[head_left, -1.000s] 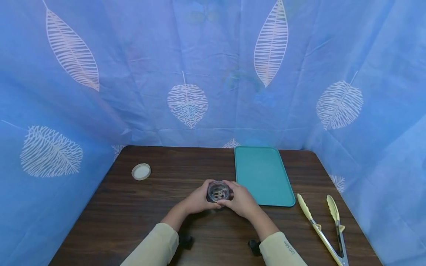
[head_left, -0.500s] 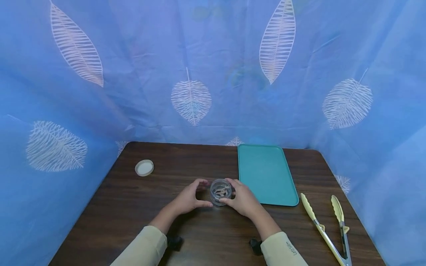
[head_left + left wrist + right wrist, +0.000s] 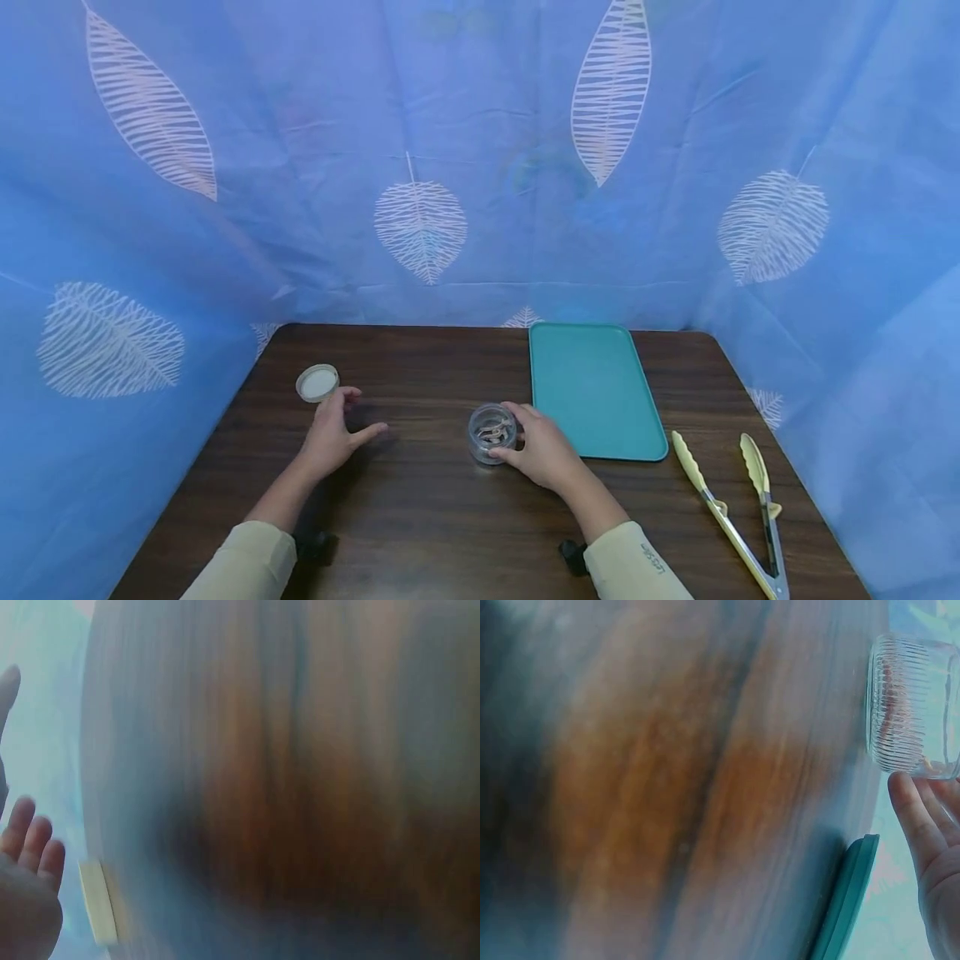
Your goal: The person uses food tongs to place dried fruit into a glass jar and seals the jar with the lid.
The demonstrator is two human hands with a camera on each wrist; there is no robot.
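A clear glass jar (image 3: 492, 433) stands upright on the table, small pale and brownish pieces lying inside it. My right hand (image 3: 546, 450) holds it from the right, thumb at the near side and fingers at the far side. In the right wrist view the jar (image 3: 907, 705) shows a ribbed band, with fingertips right at its wall. My left hand (image 3: 330, 437) is over the left of the table, thumb spread away from the fingers and nothing between them. Its fingertips are right by a round white lid (image 3: 317, 382). The left wrist view shows this lid's rim (image 3: 98, 903) beyond the left hand (image 3: 30, 885).
A teal tray (image 3: 596, 392) lies at the back right, its near-left side close to my right hand. Tongs (image 3: 731, 529) with cream tips lie spread at the table's right. A blue leaf-patterned cloth (image 3: 480, 167) hangs behind the dark wooden table (image 3: 435, 533).
My left hand has let go of the jar and moved left and away from me to the lid. The right hand stays at the jar.
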